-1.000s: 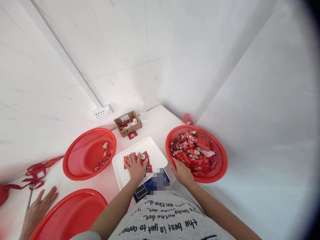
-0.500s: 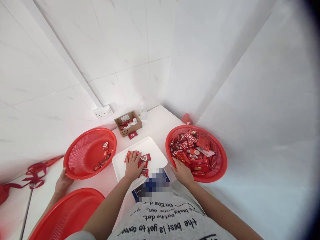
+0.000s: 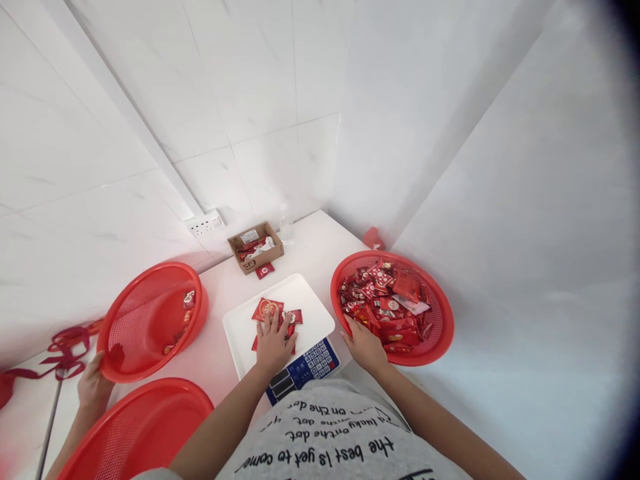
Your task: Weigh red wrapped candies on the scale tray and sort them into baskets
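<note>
My left hand (image 3: 273,341) lies flat with fingers spread on several red packets (image 3: 267,310) that sit on the white pan of a scale (image 3: 240,327). The scale's blue keypad (image 3: 313,363) shows just below that hand. My right hand (image 3: 364,345) rests at the near rim of a red mesh basket (image 3: 440,340) heaped with red packets (image 3: 387,300); its fingers curl among the packets at the edge, and what they hold is hidden.
Another person's hand (image 3: 93,383) grips the rim of a tilted red basket (image 3: 145,320) holding a few packets at left. A second red basket (image 3: 135,433) sits near the bottom left. A small cardboard box (image 3: 255,247), a wall socket (image 3: 205,223) and red ribbon (image 3: 60,343) lie behind.
The other person's hand took hold of the left basket, pulled it leftward and tilted it. My left hand shifted slightly on the scale's packets. My right hand stayed put.
</note>
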